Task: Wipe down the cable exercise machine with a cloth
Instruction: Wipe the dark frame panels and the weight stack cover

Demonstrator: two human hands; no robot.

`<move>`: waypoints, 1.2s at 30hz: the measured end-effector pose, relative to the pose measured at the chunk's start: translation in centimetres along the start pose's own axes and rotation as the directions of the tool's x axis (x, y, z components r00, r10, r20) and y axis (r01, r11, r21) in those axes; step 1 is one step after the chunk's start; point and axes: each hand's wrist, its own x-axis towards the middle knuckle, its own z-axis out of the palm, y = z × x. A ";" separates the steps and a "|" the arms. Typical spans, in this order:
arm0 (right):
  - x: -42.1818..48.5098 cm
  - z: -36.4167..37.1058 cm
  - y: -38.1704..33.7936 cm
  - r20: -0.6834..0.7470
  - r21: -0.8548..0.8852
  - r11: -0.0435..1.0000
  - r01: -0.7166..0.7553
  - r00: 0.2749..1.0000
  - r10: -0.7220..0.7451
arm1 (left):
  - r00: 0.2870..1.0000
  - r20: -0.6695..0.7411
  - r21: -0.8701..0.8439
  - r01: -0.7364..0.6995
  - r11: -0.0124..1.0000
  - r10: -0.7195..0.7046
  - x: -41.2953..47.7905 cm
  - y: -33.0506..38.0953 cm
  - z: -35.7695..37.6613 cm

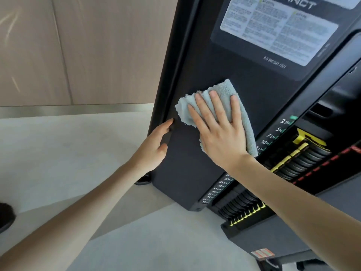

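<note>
Two bare hands against the black shroud of a cable exercise machine. Far left, at the frame edge, part of a dark round object on the pale grey floor, too cropped to name. Behind, a wood-look wall with a brushed-metal skirting strip along its base. Next, the left hand, fingers straight and close together, laid along the left edge of the shroud, thumb on its front face, nothing held. Below it, a black machine foot on the floor. Just right of that hand and apart from it, the pale blue-green terry cloth, folded and rumpled, flat on the middle of the shroud. On top, the right hand, palm down, fingers straight and spread, pressing the cloth to the panel, with much of the cloth hidden beneath. Above and right, a white instruction placard, print blurred. Further right, white kilogram markings down the shroud's edge, partly blocked by cloth and right forearm. Then the black weight stack with yellow tabs, and a red-and-black cord running diagonally beside it.
</note>
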 end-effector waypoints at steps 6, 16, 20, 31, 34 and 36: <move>-3.6 2.3 -5.0 0.070 -0.027 0.993 0.117 0.991 -0.115 | 0.999 0.032 -0.011 -0.003 1.000 0.004 -0.5 -4.3 1.2; -9.0 5.7 -13.3 0.190 -0.065 0.951 0.303 0.939 -0.287 | 0.996 0.081 0.056 0.023 0.998 -0.027 -2.0 -8.7 2.4; -10.6 6.9 -16.6 0.238 -0.069 0.939 0.337 0.920 -0.312 | 0.995 0.097 0.089 0.020 0.996 -0.029 -2.2 -8.7 2.6; -8.8 4.8 -13.6 0.196 0.046 0.996 0.074 0.977 -0.082 | 0.999 -0.012 0.062 0.048 0.997 -0.047 -2.5 -6.5 1.9; -6.2 2.9 -9.1 0.137 0.061 0.998 -0.023 0.990 0.014 | 0.988 -0.151 0.070 0.012 0.997 -0.002 -2.9 -5.5 2.5; -4.3 1.5 -6.5 0.113 0.105 0.992 -0.072 0.992 0.060 | 0.962 -0.246 0.124 -0.091 0.988 0.120 -3.3 -3.9 3.1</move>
